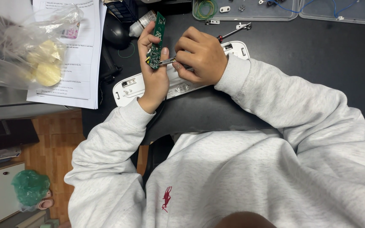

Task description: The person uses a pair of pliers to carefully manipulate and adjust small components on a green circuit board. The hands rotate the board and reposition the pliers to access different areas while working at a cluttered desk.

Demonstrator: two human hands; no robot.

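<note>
Currently the left hand [153, 67] is closed around a green circuit board [156, 40], held upright with its long axis pointing away. The right hand [201, 57], just right of it, pinches metal tweezers [167, 61] whose tips touch the board's lower edge, above a white plastic casing [182, 82] on the black table [309, 59].

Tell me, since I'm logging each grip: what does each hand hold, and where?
The left hand clasps the green circuit board by its lower half. The right hand pinches metal tweezers near their rear, tips at the board.

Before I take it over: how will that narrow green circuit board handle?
The narrow green circuit board looks thin and rigid, probably light: the left hand holds it upright alone. Likely fragile where the right hand's metal tool touches.
</note>
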